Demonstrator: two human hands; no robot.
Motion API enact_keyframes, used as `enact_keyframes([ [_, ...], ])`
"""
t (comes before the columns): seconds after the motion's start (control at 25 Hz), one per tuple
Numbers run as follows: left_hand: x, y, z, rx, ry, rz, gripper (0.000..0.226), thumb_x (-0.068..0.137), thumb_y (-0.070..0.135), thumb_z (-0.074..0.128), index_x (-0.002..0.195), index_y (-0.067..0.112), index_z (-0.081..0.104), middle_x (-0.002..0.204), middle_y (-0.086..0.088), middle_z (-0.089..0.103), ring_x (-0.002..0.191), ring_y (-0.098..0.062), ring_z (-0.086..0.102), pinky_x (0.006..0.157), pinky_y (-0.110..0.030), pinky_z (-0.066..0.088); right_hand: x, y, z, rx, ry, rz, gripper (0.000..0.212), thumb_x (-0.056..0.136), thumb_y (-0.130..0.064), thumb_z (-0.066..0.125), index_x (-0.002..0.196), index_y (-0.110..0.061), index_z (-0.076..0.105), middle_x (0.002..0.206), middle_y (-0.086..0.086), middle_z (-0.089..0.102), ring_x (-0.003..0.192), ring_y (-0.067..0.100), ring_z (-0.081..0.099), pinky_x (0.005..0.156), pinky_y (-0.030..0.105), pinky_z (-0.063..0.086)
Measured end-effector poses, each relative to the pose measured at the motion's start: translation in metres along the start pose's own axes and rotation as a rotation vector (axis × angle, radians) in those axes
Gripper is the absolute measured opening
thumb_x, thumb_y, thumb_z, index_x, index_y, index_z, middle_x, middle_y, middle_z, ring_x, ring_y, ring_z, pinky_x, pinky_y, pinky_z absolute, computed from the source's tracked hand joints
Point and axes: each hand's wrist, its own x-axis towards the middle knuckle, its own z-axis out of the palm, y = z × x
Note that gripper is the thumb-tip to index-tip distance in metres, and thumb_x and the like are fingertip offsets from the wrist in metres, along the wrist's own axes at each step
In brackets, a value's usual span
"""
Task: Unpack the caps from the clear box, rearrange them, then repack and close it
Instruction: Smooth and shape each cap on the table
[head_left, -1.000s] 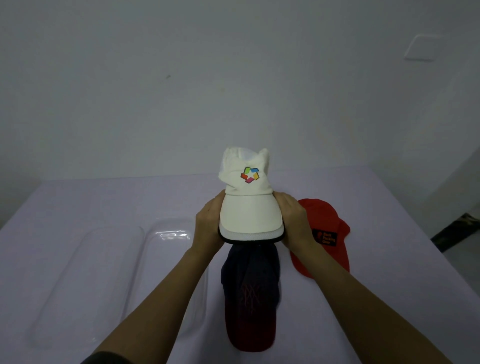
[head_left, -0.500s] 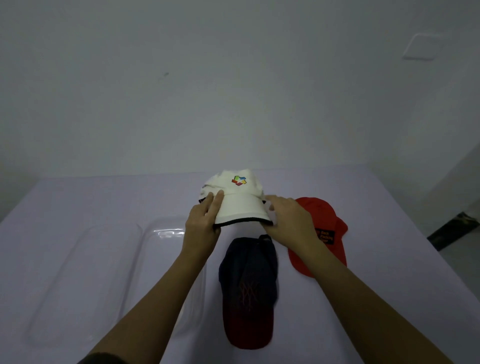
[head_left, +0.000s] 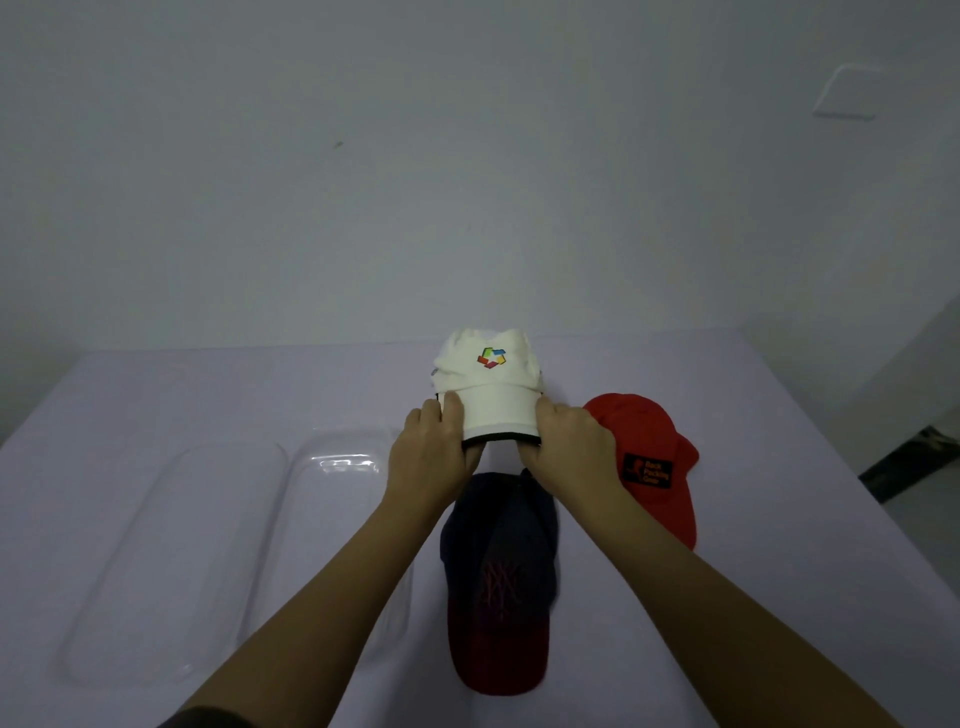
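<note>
Just white cap (head_left: 488, 400), multicoloured logo

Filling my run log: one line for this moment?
both hands hold white cap | navy cap, red cap on table | clear box open

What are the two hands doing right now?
Left hand: closed on the white cap, at its brim's left edge.
Right hand: closed on the same cap's right edge.

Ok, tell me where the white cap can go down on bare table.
Free: the far table behind the clear box. Crowded: navy cap below both hands, red cap to the right.
</note>
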Motion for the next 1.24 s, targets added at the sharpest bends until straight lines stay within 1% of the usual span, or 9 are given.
enact_keyframes([
  [0.16, -0.007, 0.004, 0.006, -0.139, -0.042, -0.009, 0.049, 0.077, 0.016, 0.063, 0.116, -0.011, 0.055, 0.06, -0.015, 0.061, 0.043, -0.026, 0.055, 0.039, -0.023, 0.033, -0.006, 0.0, 0.006, 0.069, 0.002, -0.089, 0.028, 0.078, -0.02, 0.056, 0.094, 0.002, 0.06, 0.061, 0.015, 0.062, 0.048, 0.032, 0.058, 0.039, 0.015, 0.015],
  [0.28, -0.007, 0.014, 0.003, -0.342, -0.038, -0.108, 0.051, 0.083, 0.016, 0.043, 0.128, -0.007, 0.049, 0.068, -0.018, 0.065, 0.05, -0.029, 0.058, 0.047, -0.026, 0.037, -0.008, -0.005, 0.008, 0.243, 0.049, -0.04, 0.039, 0.082, -0.025, 0.041, 0.106, -0.001, 0.061, 0.069, 0.015, 0.066, 0.054, 0.031, 0.06, 0.044, 0.024, 0.029],
  [0.4, -0.008, 0.027, 0.002, -0.517, 0.037, -0.227, 0.052, 0.088, 0.022, 0.038, 0.134, 0.0, 0.046, 0.078, -0.016, 0.068, 0.057, -0.019, 0.054, 0.055, -0.024, 0.037, -0.011, -0.016, 0.008, 0.458, 0.116, 0.036, 0.034, 0.085, -0.019, 0.041, 0.104, -0.002, 0.063, 0.07, 0.014, 0.067, 0.056, 0.025, 0.059, 0.048, 0.028, 0.039],
  [0.6, 0.0, 0.036, 0.005, -0.605, 0.175, -0.24, 0.051, 0.09, 0.025, 0.041, 0.131, -0.004, 0.048, 0.079, -0.015, 0.07, 0.058, -0.018, 0.06, 0.054, -0.019, 0.044, -0.013, -0.038, 0.011, 0.703, 0.188, 0.189, 0.035, 0.083, -0.021, 0.045, 0.105, -0.002, 0.063, 0.076, 0.01, 0.067, 0.06, 0.014, 0.056, 0.051, 0.01, 0.036],
  [0.68, 0.001, 0.03, 0.005, -0.557, 0.189, -0.203, 0.052, 0.088, 0.024, 0.039, 0.128, -0.006, 0.05, 0.075, -0.015, 0.069, 0.055, -0.018, 0.059, 0.052, -0.017, 0.041, -0.011, -0.033, 0.012, 0.663, 0.187, 0.135, 0.034, 0.085, -0.017, 0.048, 0.112, -0.001, 0.061, 0.079, 0.011, 0.068, 0.063, 0.017, 0.058, 0.053, 0.014, 0.041],
  [0.8, 0.0, 0.007, 0.014, -0.352, 0.12, -0.069, 0.051, 0.086, 0.023, 0.042, 0.123, -0.009, 0.053, 0.069, -0.016, 0.066, 0.053, -0.022, 0.059, 0.05, -0.019, 0.038, -0.002, -0.007, 0.022, 0.451, 0.079, 0.005, 0.033, 0.086, -0.002, 0.051, 0.119, -0.002, 0.055, 0.077, 0.013, 0.066, 0.063, 0.024, 0.061, 0.053, 0.031, 0.048],
  [0.92, 0.007, -0.011, 0.032, -0.23, -0.017, -0.04, 0.051, 0.078, 0.017, 0.055, 0.123, -0.007, 0.053, 0.066, -0.018, 0.061, 0.05, -0.026, 0.057, 0.046, -0.025, 0.038, 0.009, 0.016, 0.044, 0.293, -0.034, -0.001, 0.03, 0.089, -0.007, 0.05, 0.118, -0.004, 0.052, 0.077, 0.014, 0.065, 0.063, 0.028, 0.061, 0.052, 0.039, 0.05],
  [1.12, 0.018, -0.032, 0.077, -0.243, -0.124, 0.026, 0.054, 0.086, 0.004, 0.037, 0.138, 0.019, 0.036, 0.085, -0.019, 0.054, 0.061, -0.024, 0.041, 0.058, -0.028, 0.034, 0.031, 0.039, 0.086, 0.269, -0.185, 0.005, 0.037, 0.095, -0.021, 0.047, 0.128, -0.005, 0.044, 0.089, 0.017, 0.066, 0.073, 0.03, 0.064, 0.063, 0.044, 0.054],
  [1.24, 0.021, -0.046, 0.102, -0.274, -0.169, 0.024, 0.066, 0.083, -0.01, 0.048, 0.139, 0.024, 0.034, 0.096, -0.021, 0.054, 0.068, -0.022, 0.04, 0.063, -0.027, 0.037, 0.043, 0.052, 0.113, 0.308, -0.261, 0.01, 0.048, 0.094, -0.02, 0.05, 0.137, -0.009, 0.034, 0.096, 0.016, 0.064, 0.079, 0.028, 0.063, 0.066, 0.044, 0.055],
])
